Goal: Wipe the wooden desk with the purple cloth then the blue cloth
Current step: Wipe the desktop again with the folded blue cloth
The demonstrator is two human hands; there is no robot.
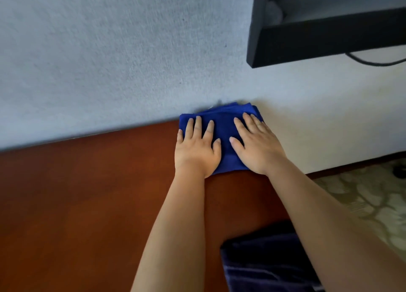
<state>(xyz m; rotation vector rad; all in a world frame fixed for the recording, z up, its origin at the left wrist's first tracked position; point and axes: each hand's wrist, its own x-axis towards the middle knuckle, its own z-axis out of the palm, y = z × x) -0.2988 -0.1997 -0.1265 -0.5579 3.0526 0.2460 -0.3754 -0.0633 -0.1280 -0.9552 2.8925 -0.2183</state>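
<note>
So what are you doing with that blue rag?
A person is wiping a wooden desk. Both hands, left and right, press flat on a folded blue cloth at the desk's far edge, right against the wall. A darker purple cloth lies on the near part of the desk, under the right forearm, with no hand on it.

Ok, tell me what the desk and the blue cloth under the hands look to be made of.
Desk: looks like wood or a wood-look veneer, reddish-brown with a smooth, low-sheen finish; no grain shows clearly enough to tell which.
Blue cloth: soft fabric, probably microfibre or terry, matt and slightly fuzzy, folded in layers along its far edge.
</note>
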